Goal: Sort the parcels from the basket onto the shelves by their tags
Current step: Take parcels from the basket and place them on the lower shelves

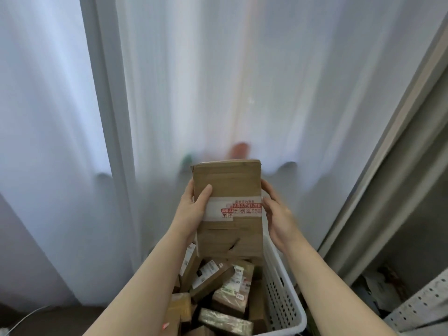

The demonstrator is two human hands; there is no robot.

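Observation:
I hold a tall brown cardboard parcel point(228, 190) upright above the basket, with white tape and red print across its middle. My left hand point(194, 207) grips its left edge, thumb across the front. My right hand point(276, 212) holds the right edge, fingers wrapped behind. Below, a white perforated plastic basket point(281, 301) holds several more brown parcels point(228, 294) with white tags. A grey metal shelf unit point(397, 214) stands at the right.
White curtains point(169, 81) hang straight ahead and to the left. A perforated shelf upright point(421, 304) sits at the lower right, with crumpled items on the shelf behind it. A white cable point(26, 316) lies on the dark floor at lower left.

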